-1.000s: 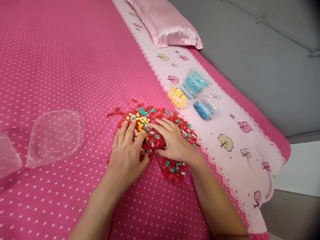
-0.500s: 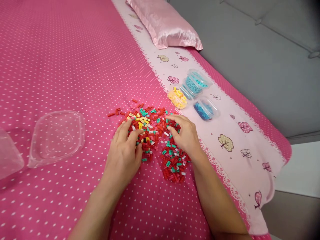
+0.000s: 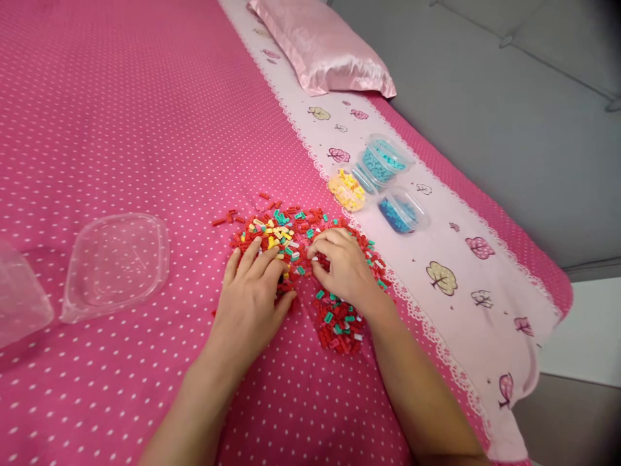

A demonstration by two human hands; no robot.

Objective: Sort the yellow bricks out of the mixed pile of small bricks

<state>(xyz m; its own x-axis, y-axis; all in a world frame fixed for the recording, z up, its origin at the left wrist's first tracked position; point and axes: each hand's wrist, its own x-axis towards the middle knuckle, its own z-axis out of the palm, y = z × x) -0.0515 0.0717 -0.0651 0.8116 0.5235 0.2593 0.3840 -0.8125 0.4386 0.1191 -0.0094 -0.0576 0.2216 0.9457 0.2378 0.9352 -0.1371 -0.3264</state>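
A heap of small building bricks (image 3: 298,219), mostly red with green, yellow and white ones, lies spread on the pink bedspread. My left hand (image 3: 252,288) rests over the left side of the heap, fingers spread and thumb apart. Some bricks are hidden under its palm. Over the right side, my right hand (image 3: 342,262) is curled, with a small white brick (image 3: 315,259) between the thumb and fingertips. Just below that hand sits a denser cluster of red and green bricks (image 3: 339,330).
Clear tubs of turquoise bricks (image 3: 383,162), yellow bricks (image 3: 347,191) and blue bricks (image 3: 400,215) stand on the pale border. At left lie a clear plastic lid (image 3: 116,265) and another clear container (image 3: 19,298). A pink pillow (image 3: 325,48) is near the grey headboard (image 3: 475,129).
My left hand has shifted slightly toward me and spread its fingers. My right hand has moved left and down, its fingers closing; more bricks now show on its far right side.
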